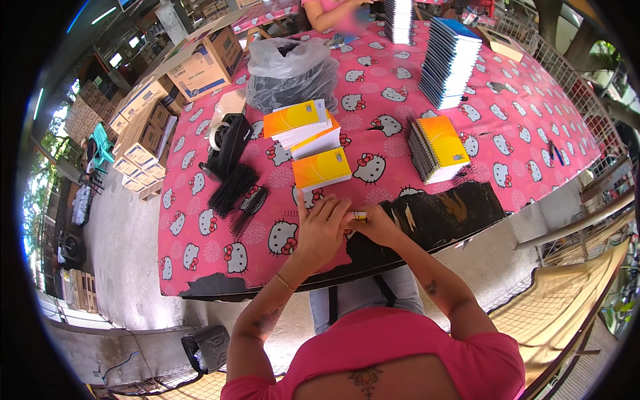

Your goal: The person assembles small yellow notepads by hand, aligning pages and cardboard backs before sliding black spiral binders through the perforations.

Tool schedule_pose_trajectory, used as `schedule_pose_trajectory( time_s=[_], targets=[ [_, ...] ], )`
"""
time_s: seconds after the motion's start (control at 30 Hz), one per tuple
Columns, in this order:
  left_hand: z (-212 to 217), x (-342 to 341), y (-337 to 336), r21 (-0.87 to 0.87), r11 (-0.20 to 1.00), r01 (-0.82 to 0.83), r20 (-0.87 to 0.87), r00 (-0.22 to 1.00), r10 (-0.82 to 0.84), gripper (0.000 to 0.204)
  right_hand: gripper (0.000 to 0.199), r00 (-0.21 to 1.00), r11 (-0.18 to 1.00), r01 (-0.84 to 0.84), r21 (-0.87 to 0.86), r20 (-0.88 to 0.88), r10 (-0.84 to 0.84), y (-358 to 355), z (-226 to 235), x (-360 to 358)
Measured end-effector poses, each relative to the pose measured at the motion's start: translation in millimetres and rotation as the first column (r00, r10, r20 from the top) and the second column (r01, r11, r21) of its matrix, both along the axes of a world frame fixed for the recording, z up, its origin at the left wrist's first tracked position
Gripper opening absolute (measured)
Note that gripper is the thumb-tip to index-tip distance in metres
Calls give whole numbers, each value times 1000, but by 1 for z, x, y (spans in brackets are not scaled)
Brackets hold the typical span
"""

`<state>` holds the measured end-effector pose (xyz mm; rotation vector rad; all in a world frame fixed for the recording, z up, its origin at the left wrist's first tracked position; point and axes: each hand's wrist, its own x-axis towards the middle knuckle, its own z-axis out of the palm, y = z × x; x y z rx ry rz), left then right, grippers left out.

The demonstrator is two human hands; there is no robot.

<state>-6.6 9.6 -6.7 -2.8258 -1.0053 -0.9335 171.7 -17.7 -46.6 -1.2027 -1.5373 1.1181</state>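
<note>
Close to the near table edge, both hands meet at a small notebook (359,215), seen nearly edge-on with a bit of yellow showing. My right hand (377,227) is closed around its right end. Bent over its left end is my left hand (323,225), index finger stretched forward, the others curled against it; they hide most of the notebook. A thin dark wire coil (289,213) sticks out left of that hand. Just beyond lie yellow-orange notebooks (323,168) in a loose, staggered pile. Loose black binding coils (233,191) lie in a heap to the left.
A black tape dispenser (227,148) and a filled plastic bag (291,77) stand at the left. Spiral notebooks (440,148) and a tall dark-blue stack (448,63) stand right. Pliers (555,153) lie far right. Another person's arm (330,17) is across the table; cartons (203,67) line the left.
</note>
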Motion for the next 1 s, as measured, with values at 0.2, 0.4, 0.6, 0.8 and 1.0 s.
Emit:
schedule_pose_trajectory(
  time_s=[0.2, 0.4, 0.6, 0.8, 1.0],
  targets=[
    [8, 4, 1, -98, 995, 10, 65, 998, -4, 22, 14, 1000, 1000, -11, -7, -10, 11, 0, 1, 1],
    [7, 8, 1, -87, 996, 17, 111, 994, -7, 20, 17, 1000, 999, -22, 28, 2, 22, 0, 0, 2],
    [1, 5, 0, -71, 997, 14, 91, 996, -8, 16, 23, 997, 990, -47, 133, 67, 38, -9, 23, 34],
    [-2, 6, 0, -52, 999, 15, 99, 995, -10, 15, 16, 991, 981, -118, 156, 85, 105, 3, 38, 55],
    [5, 5, -4, -62, 998, 31, 112, 993, -24, 17, 14, 940, 909, -293, 298, 264, 217, 12, 52, 56]
  ],
)
